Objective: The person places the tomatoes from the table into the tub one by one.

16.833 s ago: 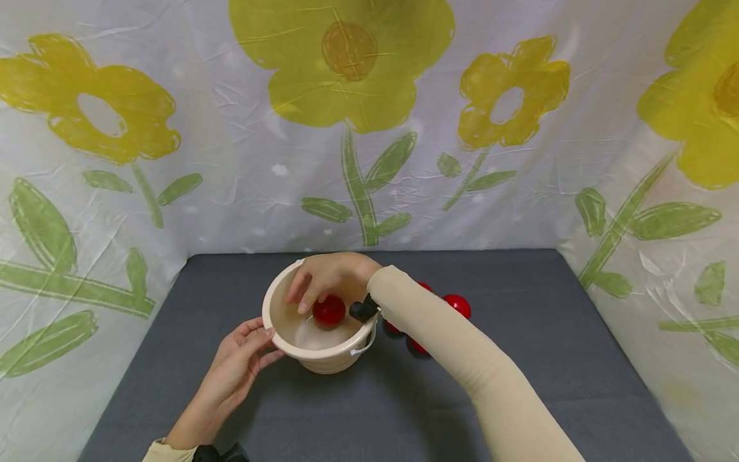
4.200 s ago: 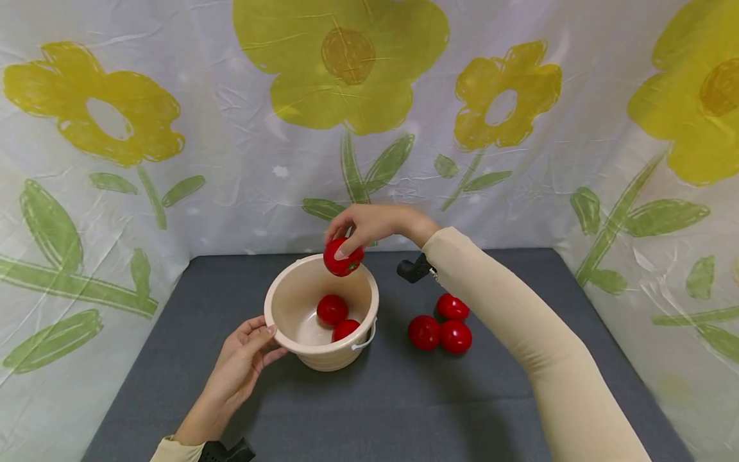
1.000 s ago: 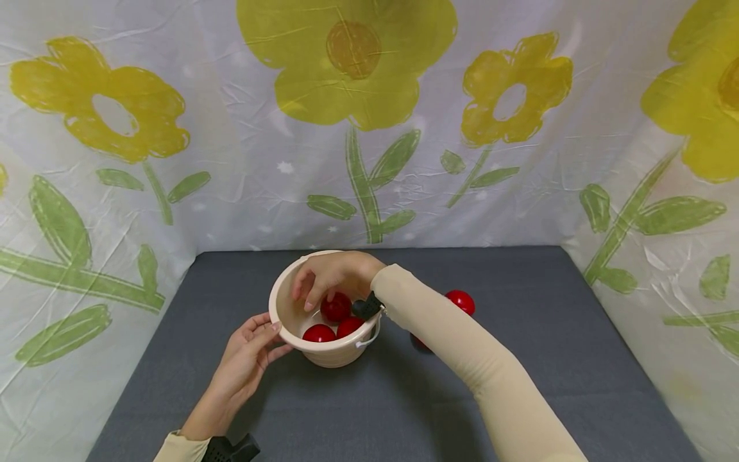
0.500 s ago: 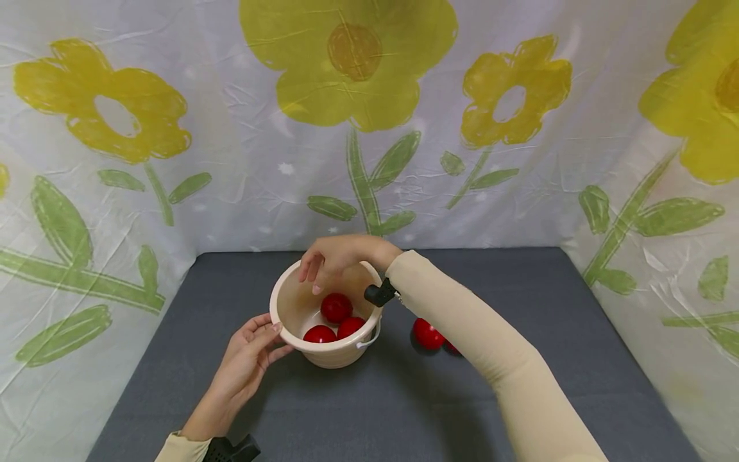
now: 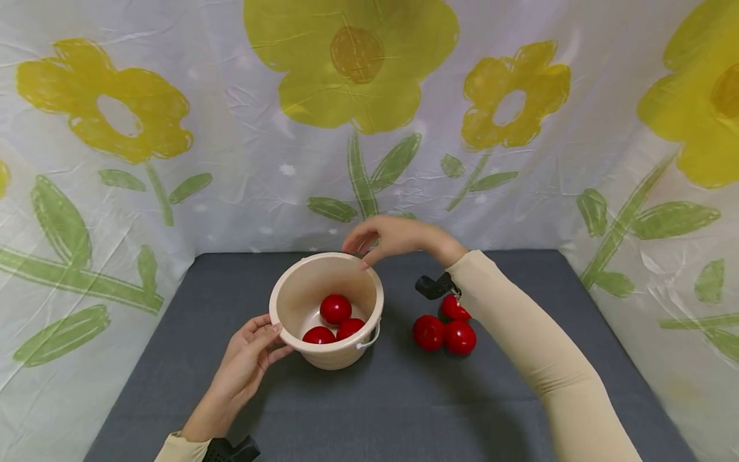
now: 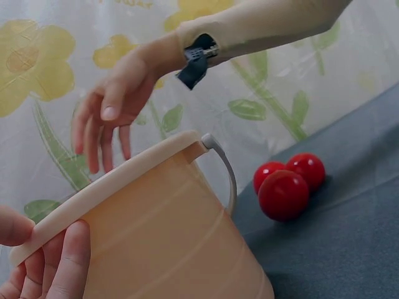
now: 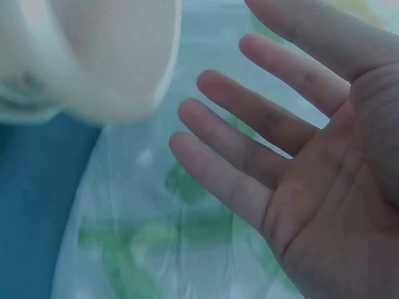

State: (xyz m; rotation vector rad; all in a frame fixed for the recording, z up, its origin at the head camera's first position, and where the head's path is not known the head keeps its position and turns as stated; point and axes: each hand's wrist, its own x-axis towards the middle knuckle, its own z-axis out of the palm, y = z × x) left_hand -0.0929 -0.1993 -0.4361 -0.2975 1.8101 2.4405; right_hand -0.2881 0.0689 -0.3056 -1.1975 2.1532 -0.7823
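A cream bucket (image 5: 331, 359) stands on the table in the head view. My left hand (image 5: 245, 359) pinches its rim at the left, thumb on top and fingers beneath, as the left wrist view also shows. Inside the bucket lie three glossy red tomatoes (image 5: 335, 309). Above the bucket's back right rim hovers my right hand (image 5: 398, 237); its fingers are spread and hold nothing in the right wrist view. Three more red tomatoes (image 5: 460, 338) sit clustered on the table to the right of the bucket, close to the right forearm.
A dark grey cloth covers the table (image 5: 369, 417). Behind and at both sides hangs a pale curtain (image 5: 242, 212) with yellow flowers. The bucket's thin white handle (image 5: 369, 340) hangs down on its right side.
My right hand has come up out of the bucket and moved right, leaving a third tomato inside. The left hand keeps its hold on the rim.
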